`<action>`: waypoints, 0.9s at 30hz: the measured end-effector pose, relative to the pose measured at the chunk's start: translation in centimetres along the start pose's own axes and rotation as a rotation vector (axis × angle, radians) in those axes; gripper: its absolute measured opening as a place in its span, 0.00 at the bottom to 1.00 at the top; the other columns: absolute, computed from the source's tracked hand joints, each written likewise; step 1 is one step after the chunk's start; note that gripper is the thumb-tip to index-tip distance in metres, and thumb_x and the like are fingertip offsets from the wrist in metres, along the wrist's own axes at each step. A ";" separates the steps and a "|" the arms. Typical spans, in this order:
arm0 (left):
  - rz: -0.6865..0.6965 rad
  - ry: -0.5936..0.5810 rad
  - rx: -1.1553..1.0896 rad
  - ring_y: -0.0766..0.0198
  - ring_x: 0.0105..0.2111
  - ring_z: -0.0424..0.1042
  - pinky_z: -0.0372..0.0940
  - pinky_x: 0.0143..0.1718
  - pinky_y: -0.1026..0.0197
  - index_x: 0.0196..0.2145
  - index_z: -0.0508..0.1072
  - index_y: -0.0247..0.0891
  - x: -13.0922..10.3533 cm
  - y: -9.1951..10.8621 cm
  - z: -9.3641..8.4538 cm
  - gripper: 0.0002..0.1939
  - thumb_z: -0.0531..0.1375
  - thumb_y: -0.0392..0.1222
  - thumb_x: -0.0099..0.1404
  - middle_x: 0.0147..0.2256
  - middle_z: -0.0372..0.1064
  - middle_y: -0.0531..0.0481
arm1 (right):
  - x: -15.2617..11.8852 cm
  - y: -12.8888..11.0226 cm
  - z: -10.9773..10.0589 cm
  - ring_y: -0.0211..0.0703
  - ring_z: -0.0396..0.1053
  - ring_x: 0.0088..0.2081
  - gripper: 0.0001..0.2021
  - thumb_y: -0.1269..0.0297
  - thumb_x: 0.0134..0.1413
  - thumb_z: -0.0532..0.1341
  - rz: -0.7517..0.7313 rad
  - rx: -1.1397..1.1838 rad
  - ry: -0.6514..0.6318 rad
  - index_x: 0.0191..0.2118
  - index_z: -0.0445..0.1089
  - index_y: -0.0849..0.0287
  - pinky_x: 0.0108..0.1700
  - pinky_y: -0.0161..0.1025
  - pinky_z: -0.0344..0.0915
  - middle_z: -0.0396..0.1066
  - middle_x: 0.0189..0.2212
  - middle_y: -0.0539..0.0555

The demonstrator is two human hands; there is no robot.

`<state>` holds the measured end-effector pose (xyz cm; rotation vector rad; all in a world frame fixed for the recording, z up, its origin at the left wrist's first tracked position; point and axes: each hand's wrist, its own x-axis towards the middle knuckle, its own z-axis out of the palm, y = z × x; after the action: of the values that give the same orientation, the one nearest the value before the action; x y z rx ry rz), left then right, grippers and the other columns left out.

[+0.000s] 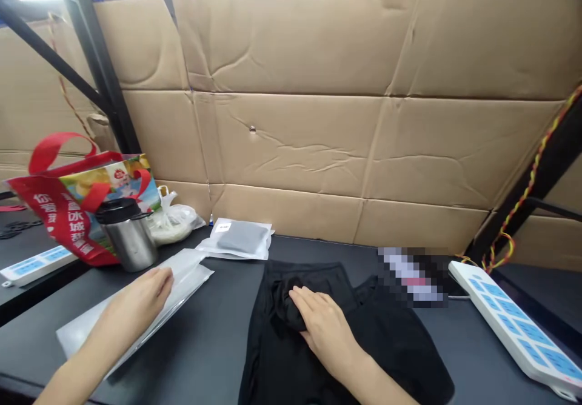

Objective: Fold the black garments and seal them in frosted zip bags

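Black fabric, looking like a folded garment (282,362), lies on the dark table at centre. My right hand (322,326) is closed round a bunched black cloth (287,305) on top of it. To the left, my left hand (148,293) is closed on a translucent plastic bag (182,284), which slants above the table with its lower edge raised. Behind it, near the cardboard, a packed clear bag (243,238) with a dark item and a white label lies flat.
A steel flask (130,241), a red carrier bag (68,211) and a knotted plastic bag (175,223) stand at the left. White power strips (513,326) lie at both sides. A cardboard wall (295,114) closes the back.
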<state>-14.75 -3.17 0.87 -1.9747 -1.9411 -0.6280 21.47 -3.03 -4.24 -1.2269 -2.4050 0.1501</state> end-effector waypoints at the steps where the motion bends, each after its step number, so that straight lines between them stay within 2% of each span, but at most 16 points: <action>1: 0.030 0.017 -0.015 0.61 0.26 0.69 0.59 0.29 0.63 0.30 0.65 0.41 0.1 1.7 -0.9 0.12 0.47 0.47 0.65 0.28 0.68 0.53 | 0.1 0.1 0.0 0.52 0.62 0.58 0.31 0.79 0.47 0.61 0.015 0.059 0.031 0.59 0.62 0.59 0.58 0.50 0.59 0.64 0.58 0.58; 4: 0.160 0.039 -0.179 0.59 0.31 0.70 0.61 0.33 0.60 0.35 0.65 0.41 0.7 8.0 -2.4 0.13 0.45 0.49 0.68 0.32 0.69 0.50 | 0.2 1.0 -0.7 0.49 0.68 0.53 0.23 0.75 0.52 0.57 0.157 0.381 0.211 0.54 0.67 0.56 0.55 0.46 0.63 0.70 0.52 0.55; 6: 0.243 -0.087 -0.295 0.58 0.31 0.70 0.60 0.33 0.60 0.35 0.65 0.41 1.1 12.4 -1.7 0.14 0.43 0.45 0.70 0.32 0.68 0.49 | 0.1 2.1 -1.9 0.51 0.70 0.50 0.15 0.65 0.57 0.56 0.361 0.628 0.374 0.49 0.71 0.58 0.52 0.46 0.65 0.74 0.48 0.56; 8: 0.314 -0.209 -0.393 0.57 0.32 0.70 0.59 0.34 0.59 0.34 0.65 0.41 1.3 16.1 0.3 0.14 0.42 0.43 0.70 0.32 0.67 0.48 | -0.4 3.5 -3.3 0.53 0.70 0.50 0.18 0.55 0.56 0.58 0.587 0.867 0.541 0.46 0.72 0.61 0.52 0.45 0.65 0.75 0.45 0.57; 10: 0.354 -0.301 -0.463 0.58 0.31 0.69 0.59 0.33 0.60 0.33 0.65 0.41 1.4 18.8 2.7 0.12 0.44 0.40 0.69 0.30 0.68 0.49 | -1.3 4.9 -4.8 0.52 0.71 0.50 0.21 0.51 0.51 0.61 0.786 1.120 0.660 0.47 0.72 0.60 0.50 0.43 0.67 0.76 0.44 0.56; 12: 0.384 -0.388 -0.533 0.60 0.30 0.69 0.59 0.32 0.62 0.31 0.66 0.41 1.2 20.4 4.8 0.11 0.47 0.39 0.67 0.29 0.68 0.50 | -2.3 6.1 -6.0 0.51 0.73 0.46 0.23 0.51 0.49 0.62 0.934 1.372 0.690 0.48 0.71 0.61 0.47 0.42 0.70 0.77 0.42 0.56; 14: 0.404 -0.468 -0.601 0.62 0.28 0.68 0.58 0.30 0.63 0.29 0.67 0.40 1.0 21.1 6.3 0.08 0.50 0.37 0.64 0.27 0.68 0.52 | -2.9 6.7 -6.7 0.52 0.75 0.43 0.23 0.50 0.50 0.61 0.993 1.557 0.657 0.47 0.72 0.62 0.45 0.43 0.72 0.78 0.38 0.56; 16: 0.405 -0.532 -0.660 0.64 0.26 0.66 0.57 0.27 0.65 0.29 0.68 0.39 1.0 21.1 7.2 0.05 0.53 0.36 0.61 0.25 0.67 0.54 | -2.9 6.6 -6.8 0.52 0.75 0.42 0.24 0.48 0.50 0.60 0.942 1.640 0.620 0.47 0.72 0.62 0.45 0.45 0.72 0.78 0.38 0.57; 18: 0.385 -0.580 -0.716 0.65 0.24 0.66 0.57 0.25 0.66 0.29 0.69 0.38 1.1 20.8 7.7 0.05 0.53 0.37 0.61 0.24 0.67 0.54 | -2.2 5.8 -6.4 0.52 0.74 0.44 0.24 0.50 0.49 0.63 0.836 1.601 0.622 0.49 0.71 0.60 0.47 0.46 0.71 0.77 0.41 0.56; 21: 0.350 -0.628 -0.794 0.65 0.24 0.66 0.58 0.25 0.67 0.29 0.70 0.36 1.5 20.0 8.1 0.08 0.54 0.40 0.61 0.23 0.67 0.54 | -1.1 3.9 -5.2 0.52 0.71 0.50 0.22 0.60 0.47 0.66 0.612 1.288 0.686 0.49 0.71 0.58 0.54 0.47 0.66 0.76 0.45 0.55; 22: 0.338 -0.629 -0.817 0.65 0.25 0.67 0.59 0.25 0.67 0.29 0.71 0.36 1.6 19.8 8.1 0.08 0.54 0.41 0.62 0.24 0.68 0.54 | -1.0 3.4 -4.7 0.51 0.69 0.52 0.20 0.64 0.48 0.64 0.488 1.145 0.643 0.49 0.72 0.58 0.57 0.48 0.62 0.75 0.46 0.54; 23: 0.330 -0.623 -0.839 0.64 0.26 0.67 0.60 0.26 0.66 0.30 0.71 0.36 1.7 19.6 8.2 0.09 0.54 0.41 0.62 0.25 0.69 0.53 | -1.0 2.9 -4.2 0.51 0.67 0.54 0.20 0.69 0.48 0.62 0.344 1.005 0.545 0.50 0.72 0.57 0.60 0.48 0.58 0.74 0.48 0.53; 25: 0.326 -0.598 -0.879 0.62 0.30 0.69 0.63 0.30 0.65 0.29 0.71 0.36 1.8 19.2 8.2 0.10 0.52 0.39 0.63 0.28 0.71 0.51 | -1.6 2.3 -3.3 0.48 0.63 0.58 0.28 0.79 0.44 0.55 0.090 0.774 0.283 0.53 0.70 0.53 0.63 0.49 0.53 0.70 0.53 0.51; 27: 0.337 -0.577 -0.906 0.61 0.33 0.70 0.64 0.34 0.64 0.28 0.72 0.36 1.8 19.0 8.2 0.10 0.52 0.37 0.62 0.30 0.73 0.50 | -2.4 2.3 -2.6 0.43 0.58 0.61 0.37 0.83 0.37 0.49 -0.028 0.626 0.092 0.56 0.66 0.50 0.64 0.50 0.51 0.65 0.57 0.48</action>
<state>4.96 1.77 -3.59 -3.2523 -1.6338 -1.0517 25.53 -3.81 -3.38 -0.8792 -2.0523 0.7547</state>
